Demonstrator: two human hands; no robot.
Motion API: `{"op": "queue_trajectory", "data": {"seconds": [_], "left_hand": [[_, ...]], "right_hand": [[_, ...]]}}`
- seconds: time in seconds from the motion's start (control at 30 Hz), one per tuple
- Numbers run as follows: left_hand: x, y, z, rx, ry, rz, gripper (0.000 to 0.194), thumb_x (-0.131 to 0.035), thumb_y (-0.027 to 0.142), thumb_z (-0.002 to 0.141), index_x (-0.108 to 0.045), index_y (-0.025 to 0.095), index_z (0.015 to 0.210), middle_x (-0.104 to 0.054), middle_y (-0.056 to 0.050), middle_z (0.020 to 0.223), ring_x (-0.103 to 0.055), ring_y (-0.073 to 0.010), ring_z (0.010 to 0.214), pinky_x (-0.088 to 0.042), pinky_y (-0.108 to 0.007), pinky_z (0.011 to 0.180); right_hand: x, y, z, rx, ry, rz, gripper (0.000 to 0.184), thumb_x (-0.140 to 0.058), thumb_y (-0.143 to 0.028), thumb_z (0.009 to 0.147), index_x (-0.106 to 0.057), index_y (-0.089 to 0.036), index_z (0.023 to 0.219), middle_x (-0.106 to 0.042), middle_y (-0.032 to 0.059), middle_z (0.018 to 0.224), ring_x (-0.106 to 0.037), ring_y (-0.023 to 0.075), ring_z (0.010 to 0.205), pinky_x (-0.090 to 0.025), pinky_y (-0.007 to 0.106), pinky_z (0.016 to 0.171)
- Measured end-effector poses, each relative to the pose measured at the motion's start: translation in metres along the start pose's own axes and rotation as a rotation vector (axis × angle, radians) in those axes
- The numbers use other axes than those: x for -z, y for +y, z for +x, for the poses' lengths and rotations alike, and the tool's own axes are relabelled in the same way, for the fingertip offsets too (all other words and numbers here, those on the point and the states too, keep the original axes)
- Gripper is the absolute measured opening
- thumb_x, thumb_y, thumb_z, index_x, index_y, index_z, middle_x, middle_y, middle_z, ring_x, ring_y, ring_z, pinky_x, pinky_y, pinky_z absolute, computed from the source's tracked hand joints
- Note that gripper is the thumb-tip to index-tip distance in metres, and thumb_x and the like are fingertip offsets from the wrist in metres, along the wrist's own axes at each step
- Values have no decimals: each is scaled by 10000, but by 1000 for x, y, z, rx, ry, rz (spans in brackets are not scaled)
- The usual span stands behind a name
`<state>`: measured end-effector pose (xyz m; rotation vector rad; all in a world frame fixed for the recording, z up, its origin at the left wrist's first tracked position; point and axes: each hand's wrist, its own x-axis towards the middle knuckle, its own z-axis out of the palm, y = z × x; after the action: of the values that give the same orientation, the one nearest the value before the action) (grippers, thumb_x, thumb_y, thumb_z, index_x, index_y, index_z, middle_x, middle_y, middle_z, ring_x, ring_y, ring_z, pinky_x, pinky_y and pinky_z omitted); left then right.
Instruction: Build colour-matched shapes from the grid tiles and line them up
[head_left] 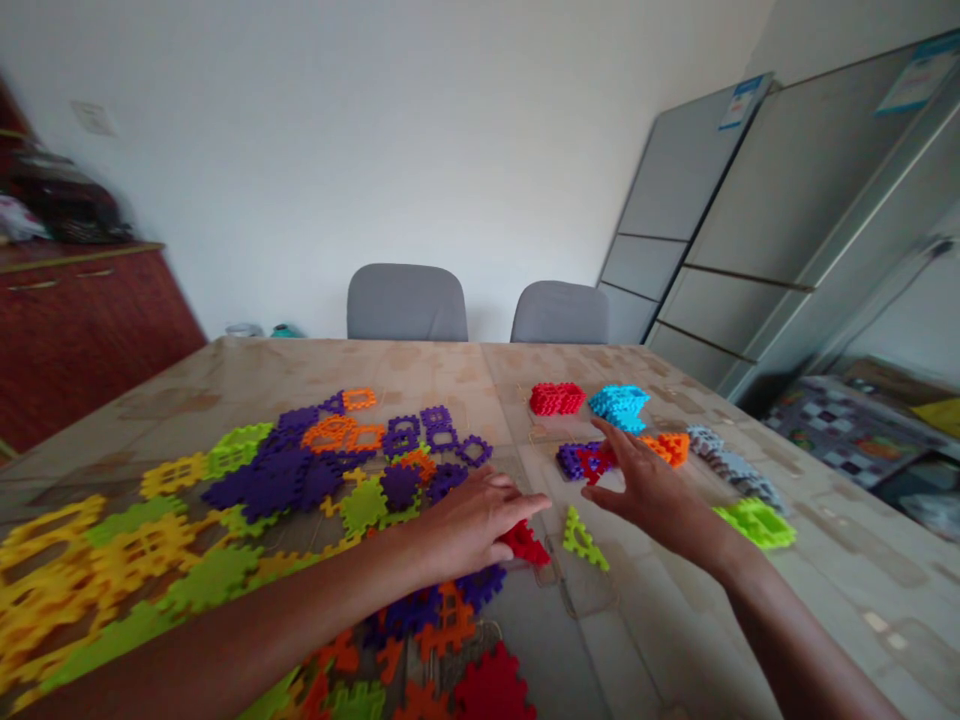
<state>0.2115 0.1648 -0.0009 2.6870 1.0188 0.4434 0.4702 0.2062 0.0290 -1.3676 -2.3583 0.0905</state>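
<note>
My left hand (487, 515) reaches over the middle of the table with its fingers stretched out. Right under its fingertips lies a red toothed plastic piece (527, 545), partly covered by the hand; whether they touch I cannot tell. A lime green triangular piece (583, 538) rests flat between my two hands. Thumb and fingers apart, my right hand (652, 485) hovers beside a purple stack of pieces (571, 460) that has a red piece (596, 462) on it. Behind that hand sits an orange stack (670, 448), partly hidden.
Loose yellow (142, 545), purple (277, 480), green and orange toothed pieces spread across the left side. Red (556, 398), blue (619, 405), grey (739, 470) and lime (757, 523) stacks stand on the right. Two grey chairs (406, 303) are at the far edge.
</note>
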Motion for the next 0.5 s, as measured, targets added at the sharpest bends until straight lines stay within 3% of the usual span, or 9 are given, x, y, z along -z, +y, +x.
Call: {"op": "queue_trajectory", "data": {"seconds": [0.2,0.37,0.5], "left_hand": [[10,-1,-16,39,30,-36,644,-773,119,767,-504,237,1340,-621,-66,1260,-550,-245,1177,-400,-379,1051],[17,-5,-60,250,84,-109,549,-621,130,862,-484,270,1376,-531,-57,1407,-474,-236,1309,-369,-388,1116],[14,-10,-90,314,79,-135,516,-564,201,909,-459,320,1401,-484,-31,1456,-428,-236,1353,-347,-407,1139]], "right_hand": [[-7,-9,-5,6,-60,44,793,-683,-280,773,-336,-182,1480,-483,191,1436,-457,329,1328,-394,537,1074],[-19,-44,-14,192,-331,238,924,-676,-181,760,-191,-225,1545,-403,148,1502,-384,274,1380,-356,454,1121],[-23,-63,-16,280,-480,283,923,-644,-150,765,-171,-253,1550,-385,108,1522,-323,268,1411,-302,449,1150]]}}
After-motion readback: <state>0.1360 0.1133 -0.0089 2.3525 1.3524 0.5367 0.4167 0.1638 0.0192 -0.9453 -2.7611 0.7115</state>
